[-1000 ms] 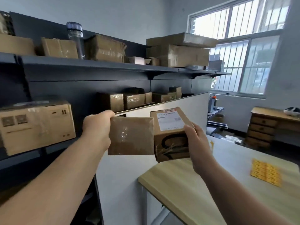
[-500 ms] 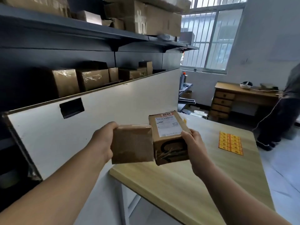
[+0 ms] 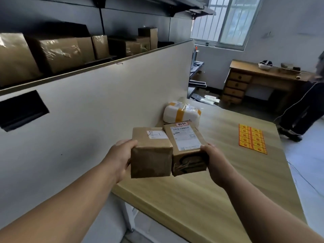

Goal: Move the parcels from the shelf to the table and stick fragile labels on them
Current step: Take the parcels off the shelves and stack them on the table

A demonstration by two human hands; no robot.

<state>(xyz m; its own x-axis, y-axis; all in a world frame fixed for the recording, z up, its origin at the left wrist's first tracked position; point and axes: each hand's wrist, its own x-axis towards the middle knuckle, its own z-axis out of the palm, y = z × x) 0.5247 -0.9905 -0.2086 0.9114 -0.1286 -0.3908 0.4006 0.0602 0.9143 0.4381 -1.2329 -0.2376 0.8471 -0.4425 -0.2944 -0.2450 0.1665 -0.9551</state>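
Fingers (image 3: pixel 128 143) of the left hand (image 3: pixel 121 158) clasp the left parcel (image 3: pixel 150 155), the right hand (image 3: pixel 213 160) the right parcel (image 3: pixel 187 148), both over the desk (image 3: pixel 192 199); label sheet (image 3: pixel 252 138) at two o'clock.

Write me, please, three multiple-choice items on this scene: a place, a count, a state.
1. Where is the yellow label sheet?
A. floor
B. table, near its right edge
C. drawer
2. How many parcels are held?
A. one
B. three
C. two
3. The white parcel is:
A. resting on the table
B. held aloft
C. torn open
Key: 1 B, it lies flat on the wood; 2 C, the left hand grips the plain parcel, the right hand the labelled parcel; 3 A, it lies untouched by the partition.
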